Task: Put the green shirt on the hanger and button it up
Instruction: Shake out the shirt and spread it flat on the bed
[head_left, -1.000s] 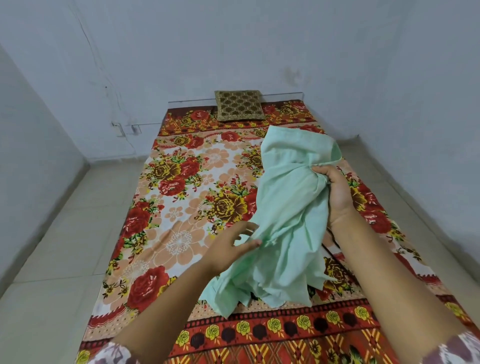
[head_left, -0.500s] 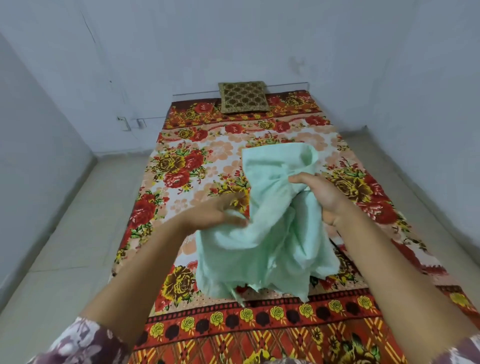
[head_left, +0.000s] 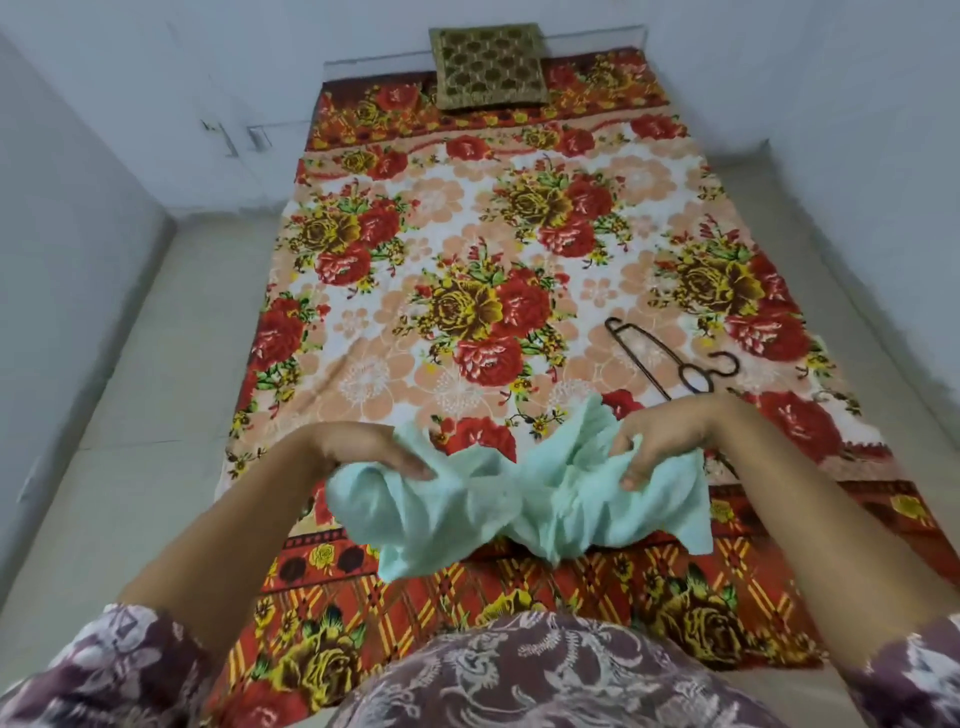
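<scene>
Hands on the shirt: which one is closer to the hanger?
The right hand, gripping the green shirt just in front of the hanger; the left hand holds the opposite end.

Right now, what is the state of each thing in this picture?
green shirt: bunched up, gripped at both ends.
hanger: bare, lying flat on the bed.
left hand: grips the shirt.
right hand: grips the shirt.
cushion: lying at the bed's far end.
</scene>
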